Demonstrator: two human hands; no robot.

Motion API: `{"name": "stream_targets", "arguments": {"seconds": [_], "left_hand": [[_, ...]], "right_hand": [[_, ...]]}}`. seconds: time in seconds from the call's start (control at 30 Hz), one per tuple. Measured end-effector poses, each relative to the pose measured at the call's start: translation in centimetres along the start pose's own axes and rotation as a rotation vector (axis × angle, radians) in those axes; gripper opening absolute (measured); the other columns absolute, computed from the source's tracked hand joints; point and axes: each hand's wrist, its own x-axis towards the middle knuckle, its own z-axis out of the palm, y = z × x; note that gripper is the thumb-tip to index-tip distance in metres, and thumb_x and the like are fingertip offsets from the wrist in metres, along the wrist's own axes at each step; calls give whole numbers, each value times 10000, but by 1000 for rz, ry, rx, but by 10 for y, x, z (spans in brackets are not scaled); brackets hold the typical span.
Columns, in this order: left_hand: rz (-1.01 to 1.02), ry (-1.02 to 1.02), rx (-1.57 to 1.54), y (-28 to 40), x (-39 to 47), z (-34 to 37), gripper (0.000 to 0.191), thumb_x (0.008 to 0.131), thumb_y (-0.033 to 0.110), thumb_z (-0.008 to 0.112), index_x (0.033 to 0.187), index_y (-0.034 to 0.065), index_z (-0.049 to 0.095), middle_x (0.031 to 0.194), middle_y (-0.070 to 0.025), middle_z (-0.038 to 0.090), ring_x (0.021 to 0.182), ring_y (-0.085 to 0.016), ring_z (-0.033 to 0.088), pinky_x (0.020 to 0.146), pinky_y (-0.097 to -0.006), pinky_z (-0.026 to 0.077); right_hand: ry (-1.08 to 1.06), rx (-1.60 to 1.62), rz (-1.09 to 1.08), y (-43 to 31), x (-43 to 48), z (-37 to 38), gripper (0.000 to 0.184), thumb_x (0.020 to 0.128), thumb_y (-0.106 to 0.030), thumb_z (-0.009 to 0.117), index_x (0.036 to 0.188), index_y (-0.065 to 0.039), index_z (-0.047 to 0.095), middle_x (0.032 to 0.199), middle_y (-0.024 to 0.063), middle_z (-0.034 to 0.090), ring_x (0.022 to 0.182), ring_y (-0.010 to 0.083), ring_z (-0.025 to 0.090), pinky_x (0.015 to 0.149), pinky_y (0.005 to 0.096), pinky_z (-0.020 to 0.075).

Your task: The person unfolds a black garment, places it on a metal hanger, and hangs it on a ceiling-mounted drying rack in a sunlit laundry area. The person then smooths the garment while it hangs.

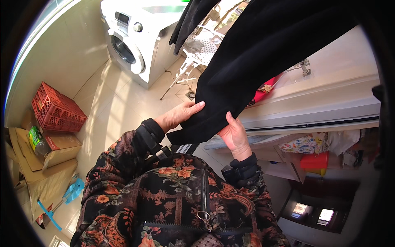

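Observation:
A long piece of black clothing [247, 58] hangs down from the top right, its lower end in front of my chest; its upper part runs out of view. My left hand [180, 115] grips the left edge of that lower end, thumb on top and fingers hidden behind the cloth. On the opposite edge, my right hand [233, 134] holds the cloth with its thumb up, the fingers partly behind it. Another dark hanging garment [193, 23] shows to the left of the black one.
A white front-loading washing machine [135, 46] stands ahead, beside a white metal chair [200, 49] with a grey cloth on it. To the left are a red plastic crate [57, 108] and cardboard boxes [52, 173]. A sliding-door track [308, 123] runs along the right.

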Motion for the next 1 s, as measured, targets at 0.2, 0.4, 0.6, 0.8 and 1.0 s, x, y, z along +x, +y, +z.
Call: {"name": "stream_targets", "arguments": {"seconds": [0.2,0.4,0.6,0.8,1.0], "left_hand": [[183,36,-487,-4,-14,-9,355,935,292,540,1135,1,580,1100,-68,626,978,-143,595,890,-276,467],[255,-37,-590,7,-34,-9,338,944,267,524,1145,-2,565,1109,-85,619,986,-163,597,893,-309,479],[275,-13,-623,18,-54,-1,354,943,250,523,1182,-11,531,1164,-106,590,1024,-182,582,931,-325,461],[264,-20,-681,19,-59,4,344,942,228,525,1190,-10,526,1168,-104,586,1034,-183,579,935,-322,457],[270,-47,-490,13,-64,5,270,916,132,558,1155,7,550,1084,-74,627,938,-132,612,868,-278,498]], "right_hand": [[79,-45,-132,-18,-13,3,366,969,-219,453,1260,2,468,1273,120,533,1178,250,511,1018,415,381],[127,-120,-202,-25,-24,13,396,962,-234,472,1267,18,461,1280,118,529,1187,239,503,1026,390,371],[107,-183,-227,-26,-27,22,396,943,-203,506,1275,6,453,1275,104,531,1172,219,511,1023,373,366],[163,-211,-181,-13,-19,28,453,898,-211,597,1275,-3,456,1244,82,541,1144,190,514,999,337,370],[200,-626,-208,10,-3,29,510,808,-67,654,1269,12,451,1171,64,566,1037,143,547,911,271,428]]}}
